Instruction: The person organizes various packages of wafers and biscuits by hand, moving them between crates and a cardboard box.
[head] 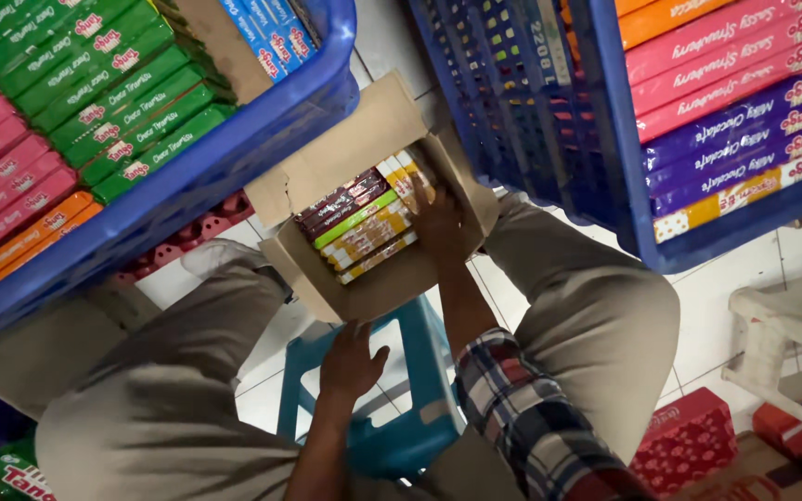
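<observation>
Item 1: cardboard box (327, 172), open, flaps up, sitting on the teal plastic stool (401, 436) between your knees. Box overhangs the stool's far edge; its near edge rests over the stool top.

Item 2: wafer packs (359, 223), long flat bars, stacked w/ narrow sides up in the box's right half. Colours far to near: dark maroon, green, yellow/orange, white-yellow. A few more yellow packs stand at the far-right corner of the box.

Item 3: your right hand (440, 221), palm down, fingers spread flat over the right ends of the packs, at the box's right wall. Pressing on them, not wrapped round any; hand mostly open.

Item 4: your left hand (350, 362), below the box's near edge, above the stool top. Fingers curl up toward the box's underside; thumb out to the right. Can't tell if it really bears the box or only touches it. Nothing else in it.

Item 5: blue crate, left (234, 158), tilted, just beside the box's left flap. Holds rows of green, pink, orange and blue packs.

Item 6: blue crate, right (624, 186), near the box's right flap, above your right knee. Holds pink, purple, orange, yellow packs.

Item 7: misc. on tiled floor: red cartons (689, 436) at lower right, white plastic frame (772, 343) beside them, red tray (197, 237) under the left crate.
</observation>
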